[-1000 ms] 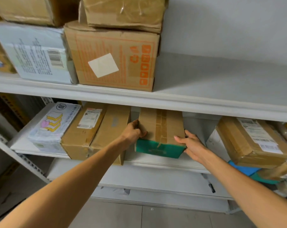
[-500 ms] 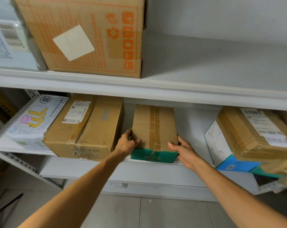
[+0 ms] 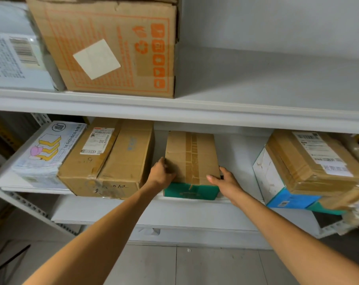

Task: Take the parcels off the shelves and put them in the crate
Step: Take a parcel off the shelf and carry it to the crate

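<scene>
Grip from both sides: left hand curled on the left edge of the box, right hand clasping its right front corner. Brown taped cardboard, green front, on the middle shelf.

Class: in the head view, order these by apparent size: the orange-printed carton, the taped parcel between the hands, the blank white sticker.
1. orange-printed carton, possibly exaggerated by nearness to the camera
2. taped parcel
3. blank white sticker

Taped brown parcel (green-fronted) on shelf
</scene>
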